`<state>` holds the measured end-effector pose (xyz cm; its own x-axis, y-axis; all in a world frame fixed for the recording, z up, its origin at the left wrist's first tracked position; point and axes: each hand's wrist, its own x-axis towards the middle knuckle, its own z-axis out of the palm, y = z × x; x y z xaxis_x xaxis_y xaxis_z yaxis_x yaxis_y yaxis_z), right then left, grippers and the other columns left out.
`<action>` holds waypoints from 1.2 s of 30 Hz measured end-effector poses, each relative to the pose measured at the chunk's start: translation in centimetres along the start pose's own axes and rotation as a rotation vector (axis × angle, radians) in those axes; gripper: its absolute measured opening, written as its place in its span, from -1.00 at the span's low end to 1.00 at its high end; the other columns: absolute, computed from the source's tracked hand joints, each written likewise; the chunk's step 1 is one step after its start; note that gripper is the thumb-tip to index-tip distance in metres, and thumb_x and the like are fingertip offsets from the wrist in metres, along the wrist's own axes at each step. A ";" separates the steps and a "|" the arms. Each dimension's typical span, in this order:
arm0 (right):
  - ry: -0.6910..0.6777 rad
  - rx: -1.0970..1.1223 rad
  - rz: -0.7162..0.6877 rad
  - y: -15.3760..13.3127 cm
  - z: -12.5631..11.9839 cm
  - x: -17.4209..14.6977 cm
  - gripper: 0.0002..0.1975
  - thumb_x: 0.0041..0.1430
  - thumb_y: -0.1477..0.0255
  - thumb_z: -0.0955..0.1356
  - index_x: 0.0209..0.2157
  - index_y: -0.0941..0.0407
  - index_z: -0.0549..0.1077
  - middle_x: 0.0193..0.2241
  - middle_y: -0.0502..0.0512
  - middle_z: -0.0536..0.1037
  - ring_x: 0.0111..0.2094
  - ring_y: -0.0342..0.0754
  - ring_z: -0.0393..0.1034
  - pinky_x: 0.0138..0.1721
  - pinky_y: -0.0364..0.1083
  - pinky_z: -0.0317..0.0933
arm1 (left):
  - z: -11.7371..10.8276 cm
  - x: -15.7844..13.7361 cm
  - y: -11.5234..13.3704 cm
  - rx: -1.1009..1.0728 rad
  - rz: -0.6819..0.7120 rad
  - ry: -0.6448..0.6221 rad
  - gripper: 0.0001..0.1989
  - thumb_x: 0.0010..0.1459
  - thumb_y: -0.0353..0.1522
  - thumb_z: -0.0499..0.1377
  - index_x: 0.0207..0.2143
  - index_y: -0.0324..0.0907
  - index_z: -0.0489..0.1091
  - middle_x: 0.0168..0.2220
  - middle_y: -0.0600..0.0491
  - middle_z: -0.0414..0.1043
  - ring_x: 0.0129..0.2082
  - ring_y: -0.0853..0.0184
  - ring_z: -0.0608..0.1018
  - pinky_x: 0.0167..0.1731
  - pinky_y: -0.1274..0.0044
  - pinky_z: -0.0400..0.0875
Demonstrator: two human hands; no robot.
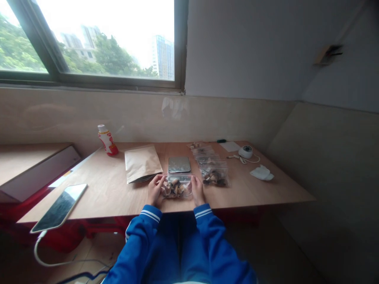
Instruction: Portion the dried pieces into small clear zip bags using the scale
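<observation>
Currently, a clear, rectangular plastic bag of brown-and-cream pieces (pixel 177 189) spans between the left grip (pixel 154 190) and right grip (pixel 198 190), each pinching an upper corner.

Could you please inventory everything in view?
Table: one, wooden, centre
Held bag: one, clear, near edge
Scale: one, silver, behind held bag
Other bags: several, clear, right of scale
Paper bag: one, tan, left of scale
Bottle: one, red and white, back left
Phone: one, dark, left edge
Cable: one, white, below phone
Camera: one, white, right
Tissue: one, white, near camera
Paper: one, white, back right
Small object: one, green, back edge
Side table: one, wooden, left
Window: one, grey, upper left
Furniture: uncertain count, red, underneath
Left hand: one, blue sleeve, on held bag
Right hand: one, blue sleeve, on held bag
</observation>
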<state>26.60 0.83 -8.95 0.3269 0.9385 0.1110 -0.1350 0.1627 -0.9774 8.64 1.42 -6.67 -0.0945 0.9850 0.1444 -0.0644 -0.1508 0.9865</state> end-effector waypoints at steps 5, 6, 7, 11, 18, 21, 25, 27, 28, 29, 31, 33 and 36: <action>-0.010 -0.019 0.039 -0.1 -0.4 -0.3 -0.45 0.04 -0.07 0.24 -0.28 0.13 0.46 -0.67 -0.08 0.33 -0.66 -0.15 0.22 -0.65 -0.18 0.15 | 0.0 0.0 0.2 -0.003 -0.020 -0.001 -0.52 -0.08 0.00 0.24 -0.32 -0.24 0.41 -0.49 0.08 0.44 -0.67 0.45 0.44 -0.74 0.65 0.23; -0.016 -0.019 0.043 -0.1 -0.5 -0.4 -0.46 0.04 -0.07 0.24 -0.28 0.13 0.46 -0.65 -0.07 0.35 -0.66 -0.14 0.23 -0.64 -0.17 0.16 | 0.0 0.0 0.2 -0.002 -0.021 0.001 -0.51 -0.09 0.01 0.24 -0.32 -0.24 0.41 -0.49 0.08 0.44 -0.67 0.44 0.44 -0.74 0.64 0.22; -0.016 -0.017 0.042 0.0 -0.5 -0.4 -0.47 0.04 -0.06 0.24 -0.28 0.12 0.45 -0.64 -0.06 0.36 -0.65 -0.13 0.25 -0.63 -0.16 0.18 | 0.0 0.0 0.2 0.002 -0.020 0.004 -0.51 -0.09 0.01 0.24 -0.32 -0.23 0.41 -0.50 0.09 0.44 -0.67 0.44 0.44 -0.74 0.64 0.22; 0.056 0.017 0.017 0.5 -0.7 -0.4 -0.55 0.03 0.00 0.29 -0.27 0.10 0.38 -0.61 -0.07 0.39 -0.64 -0.13 0.26 -0.63 -0.16 0.18 | -0.2 0.1 0.0 0.054 0.011 0.032 -0.54 -0.07 -0.01 0.24 -0.36 -0.23 0.42 -0.51 0.11 0.43 -0.65 0.47 0.40 -0.72 0.66 0.20; 0.163 0.079 -0.007 1.6 -0.8 0.8 -0.60 -0.01 0.08 0.36 -0.30 0.14 0.40 -0.55 -0.03 0.43 -0.56 -0.13 0.32 -0.53 -0.17 0.23 | -0.4 0.4 -0.7 0.081 0.032 0.007 -0.55 -0.06 -0.01 0.23 -0.35 -0.23 0.44 -0.45 0.06 0.45 -0.52 0.40 0.48 -0.65 0.64 0.30; 0.146 0.095 -0.003 1.7 -1.2 1.7 -0.61 0.00 0.10 0.37 -0.30 0.15 0.43 -0.53 0.00 0.44 -0.53 -0.12 0.33 -0.50 -0.15 0.26 | -0.5 0.6 -1.0 0.075 0.001 -0.029 -0.53 -0.05 -0.01 0.23 -0.31 -0.24 0.44 -0.51 0.09 0.41 -0.60 0.42 0.44 -0.70 0.64 0.29; 0.090 0.086 0.013 1.5 -1.8 2.4 -0.64 0.02 0.11 0.37 -0.33 0.13 0.45 -0.60 -0.04 0.39 -0.57 -0.12 0.28 -0.55 -0.14 0.21 | -0.5 0.5 -1.2 0.058 -0.024 -0.061 -0.51 -0.06 -0.01 0.23 -0.27 -0.23 0.45 -0.51 0.10 0.39 -0.64 0.44 0.42 -0.73 0.64 0.28; 0.088 0.098 0.008 1.5 -2.0 2.4 -0.65 0.02 0.12 0.37 -0.33 0.12 0.45 -0.61 -0.05 0.38 -0.58 -0.12 0.27 -0.55 -0.15 0.19 | -0.5 0.5 -1.1 0.056 -0.032 -0.061 -0.52 -0.06 -0.01 0.24 -0.27 -0.23 0.46 -0.52 0.11 0.38 -0.64 0.45 0.41 -0.73 0.64 0.28; 0.090 0.104 0.003 1.6 -2.0 2.4 -0.65 0.03 0.12 0.37 -0.33 0.12 0.45 -0.62 -0.06 0.38 -0.59 -0.13 0.26 -0.54 -0.15 0.18 | -0.5 0.5 -1.1 0.054 -0.038 -0.063 -0.53 -0.06 -0.02 0.24 -0.27 -0.23 0.46 -0.53 0.11 0.38 -0.65 0.46 0.40 -0.73 0.64 0.27; 0.093 0.109 -0.003 1.6 -2.0 2.3 -0.65 0.03 0.12 0.37 -0.33 0.12 0.45 -0.62 -0.06 0.37 -0.59 -0.14 0.25 -0.54 -0.15 0.17 | -0.5 0.5 -1.0 0.051 -0.045 -0.062 -0.53 -0.05 -0.02 0.24 -0.27 -0.23 0.46 -0.54 0.12 0.37 -0.66 0.47 0.38 -0.74 0.64 0.27; 0.101 0.104 -0.020 1.7 -2.0 2.1 -0.66 0.03 0.12 0.37 -0.34 0.13 0.45 -0.61 -0.07 0.37 -0.59 -0.15 0.24 -0.52 -0.16 0.16 | -0.4 0.5 -0.9 0.044 -0.051 -0.051 -0.54 -0.04 -0.03 0.24 -0.26 -0.22 0.47 -0.54 0.13 0.37 -0.67 0.47 0.38 -0.74 0.64 0.26; 0.110 0.085 -0.037 1.7 -2.0 1.9 -0.66 0.02 0.13 0.38 -0.35 0.14 0.45 -0.59 -0.06 0.39 -0.57 -0.16 0.24 -0.50 -0.16 0.16 | -0.4 0.5 -0.8 0.045 -0.040 -0.032 -0.55 -0.04 -0.04 0.24 -0.27 -0.22 0.48 -0.52 0.11 0.39 -0.66 0.47 0.38 -0.73 0.64 0.25; 0.117 0.066 -0.050 1.6 -2.1 1.8 -0.65 0.00 0.14 0.39 -0.36 0.16 0.47 -0.56 -0.04 0.42 -0.55 -0.16 0.25 -0.47 -0.16 0.17 | -0.4 0.6 -0.9 0.055 -0.021 -0.015 -0.56 -0.05 -0.04 0.25 -0.28 -0.22 0.48 -0.49 0.10 0.42 -0.62 0.47 0.39 -0.70 0.65 0.23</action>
<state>28.91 2.18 -10.65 0.4406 0.8877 0.1336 -0.1758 0.2313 -0.9569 8.24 2.11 -7.46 -0.0783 0.9891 0.1248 -0.0117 -0.1261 0.9919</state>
